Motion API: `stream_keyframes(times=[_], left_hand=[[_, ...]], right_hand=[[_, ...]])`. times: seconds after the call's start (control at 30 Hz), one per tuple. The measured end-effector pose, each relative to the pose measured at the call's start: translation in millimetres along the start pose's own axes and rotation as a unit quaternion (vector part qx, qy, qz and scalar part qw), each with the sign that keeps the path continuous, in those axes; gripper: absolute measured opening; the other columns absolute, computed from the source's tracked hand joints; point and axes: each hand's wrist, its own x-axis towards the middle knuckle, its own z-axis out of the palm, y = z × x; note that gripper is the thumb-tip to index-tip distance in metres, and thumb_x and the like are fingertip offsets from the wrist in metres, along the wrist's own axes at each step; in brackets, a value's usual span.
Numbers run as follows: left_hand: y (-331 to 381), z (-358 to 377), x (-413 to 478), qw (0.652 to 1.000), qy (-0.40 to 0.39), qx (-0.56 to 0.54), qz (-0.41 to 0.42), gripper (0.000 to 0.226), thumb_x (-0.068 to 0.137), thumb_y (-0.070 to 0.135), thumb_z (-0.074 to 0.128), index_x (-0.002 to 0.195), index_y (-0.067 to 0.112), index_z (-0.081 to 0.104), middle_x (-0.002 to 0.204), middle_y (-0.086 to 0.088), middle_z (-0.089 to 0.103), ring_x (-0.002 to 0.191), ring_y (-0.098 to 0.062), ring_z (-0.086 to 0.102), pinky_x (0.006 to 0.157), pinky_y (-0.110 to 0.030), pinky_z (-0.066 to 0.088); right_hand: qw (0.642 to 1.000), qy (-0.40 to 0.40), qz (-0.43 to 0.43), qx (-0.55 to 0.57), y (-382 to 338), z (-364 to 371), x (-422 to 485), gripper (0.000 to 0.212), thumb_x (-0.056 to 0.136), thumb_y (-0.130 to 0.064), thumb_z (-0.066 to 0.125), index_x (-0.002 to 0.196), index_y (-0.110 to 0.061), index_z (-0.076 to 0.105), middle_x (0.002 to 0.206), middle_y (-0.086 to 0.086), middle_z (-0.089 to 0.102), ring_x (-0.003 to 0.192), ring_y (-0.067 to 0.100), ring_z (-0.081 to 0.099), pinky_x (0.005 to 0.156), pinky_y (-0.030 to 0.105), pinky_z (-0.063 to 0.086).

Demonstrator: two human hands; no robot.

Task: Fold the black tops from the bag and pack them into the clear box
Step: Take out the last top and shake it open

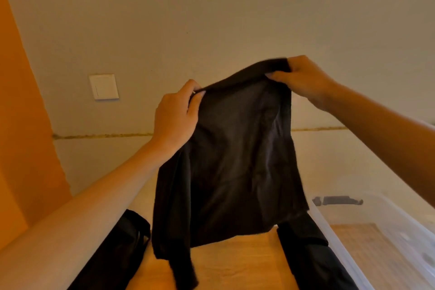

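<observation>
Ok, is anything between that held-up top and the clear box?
Nothing visible. The left hand and right hand hold the black top aloft; the clear box lies open at lower right, black fabric beside it.

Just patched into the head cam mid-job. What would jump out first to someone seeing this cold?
The black top dominates centre frame, held up in the air with its sleeves hanging toward the wooden table. The left hand and right hand each pinch its upper edge, the right one higher. The clear box sits low at the right, and a black bag at lower left.
</observation>
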Motion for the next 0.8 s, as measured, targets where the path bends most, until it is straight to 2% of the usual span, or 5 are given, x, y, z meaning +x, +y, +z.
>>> stream_keyframes(times=[0.13,0.37,0.5,0.63,0.8], left_hand=[[-6,-11,8,0.998,0.038,-0.018,-0.047,0.024,0.108,0.031,0.049,0.096,0.015,0.061,0.072,-0.002,0.062,0.064,-0.019,0.059,0.061,-0.047,0.050],[36,-9,29,0.930,-0.150,-0.248,-0.226,0.037,0.099,0.042,0.063,0.129,0.022,0.054,0.111,0.006,0.070,0.100,-0.007,0.069,0.088,-0.026,0.053],[32,1,38,0.912,-0.174,-0.292,-0.227,0.019,0.102,0.029,0.061,0.102,0.015,0.074,0.096,0.003,0.076,0.097,-0.012,0.072,0.085,-0.028,0.057],[23,8,33,0.910,-0.112,-0.322,-0.236,0.024,0.104,0.023,0.057,0.087,0.017,0.073,0.085,0.004,0.070,0.088,-0.014,0.068,0.079,-0.029,0.053],[17,0,31,0.907,-0.016,-0.335,-0.256,0.023,0.100,0.022,0.062,0.091,0.004,0.074,0.084,-0.005,0.066,0.080,-0.012,0.061,0.074,-0.026,0.046]], right_hand=[[0.993,0.044,0.019,0.103,-3,23,6,0.017,0.101,-0.032,0.062,0.114,-0.027,0.071,0.107,-0.007,0.073,0.097,0.010,0.070,0.091,0.031,0.058],[0.995,-0.062,-0.073,-0.032,-34,45,15,0.016,0.099,-0.029,0.065,0.100,-0.017,0.075,0.093,0.002,0.074,0.089,0.020,0.071,0.087,0.043,0.058],[0.996,-0.074,-0.052,-0.003,-32,52,12,0.019,0.093,-0.036,0.073,0.092,-0.016,0.072,0.087,0.002,0.072,0.083,0.016,0.070,0.074,0.032,0.059],[0.993,-0.118,-0.015,0.011,-15,44,2,0.027,0.086,-0.040,0.079,0.093,-0.014,0.073,0.081,-0.005,0.074,0.079,0.012,0.072,0.067,0.018,0.055],[0.970,-0.236,0.041,0.035,15,37,-14,0.022,0.090,-0.028,0.075,0.106,-0.014,0.079,0.101,0.001,0.079,0.099,0.016,0.075,0.094,0.033,0.054]])
